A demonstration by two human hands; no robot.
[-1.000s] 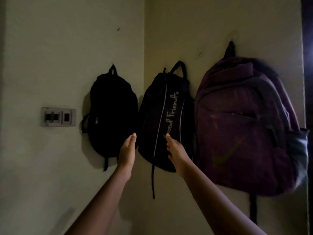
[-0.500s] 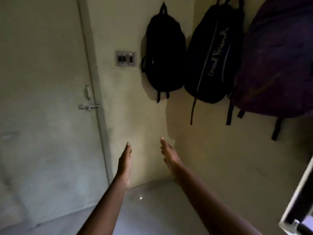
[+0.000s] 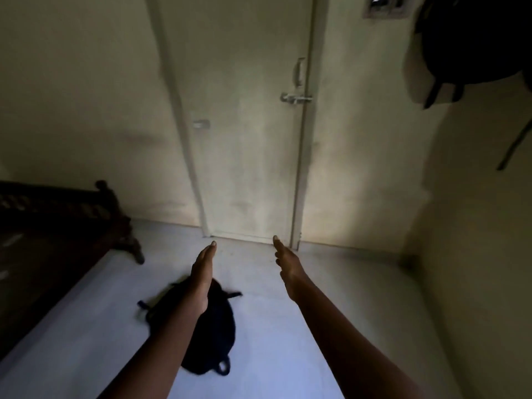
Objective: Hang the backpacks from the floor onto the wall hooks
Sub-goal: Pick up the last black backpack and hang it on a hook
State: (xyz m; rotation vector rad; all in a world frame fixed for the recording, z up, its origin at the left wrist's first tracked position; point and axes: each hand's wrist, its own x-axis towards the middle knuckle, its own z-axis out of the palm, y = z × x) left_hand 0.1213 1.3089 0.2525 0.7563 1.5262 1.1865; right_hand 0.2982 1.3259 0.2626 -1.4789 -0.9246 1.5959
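A dark backpack (image 3: pixel 213 338) lies flat on the pale floor, its top loop toward me. My left hand (image 3: pixel 203 279) stretches out flat and empty above it, partly covering its far end. Held out to the right of the backpack is my right hand (image 3: pixel 288 267), fingers straight, holding nothing. At the top right corner a black backpack (image 3: pixel 472 38) hangs on the wall, with straps dangling below it. The hooks are out of view.
A closed pale door (image 3: pixel 247 125) with a handle and latch (image 3: pixel 296 97) stands straight ahead. A dark wooden bed (image 3: pixel 57 226) fills the left side. A switch plate (image 3: pixel 385 5) sits at the top, right of the door.
My view has swung left and down from the three hanging backpacks to the door and floor. Both hands came away from the bags and now reach out over the backpack on the floor.
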